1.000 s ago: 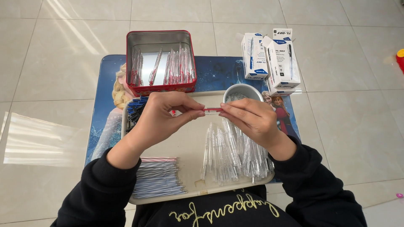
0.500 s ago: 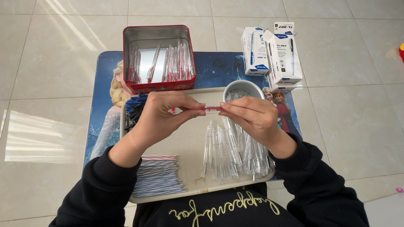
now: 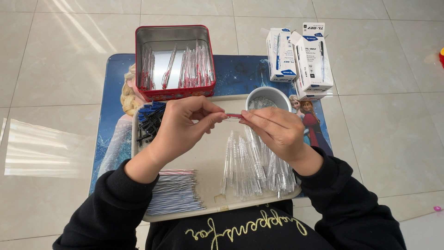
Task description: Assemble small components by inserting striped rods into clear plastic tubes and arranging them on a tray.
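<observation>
My left hand [image 3: 185, 122] and my right hand [image 3: 275, 129] meet above a beige tray [image 3: 210, 153], both pinching one thin pen part with a red section [image 3: 234, 116] between their fingertips. Under my right hand lies a heap of clear pen barrels [image 3: 252, 169]. A bundle of thin refills [image 3: 175, 192] lies at the tray's near left corner. Dark small pen parts [image 3: 150, 120] are piled at the tray's far left, just beyond my left hand.
A red metal tin [image 3: 175, 60] with several assembled clear pens stands behind the tray. A small round metal cup [image 3: 268, 98] sits at the tray's far right. Two white pen boxes [image 3: 300, 58] stand beyond it. All rest on a blue picture table [image 3: 115, 134] over a tiled floor.
Both hands keep their hold on the pen part and have barely shifted; the view has tilted slightly.
</observation>
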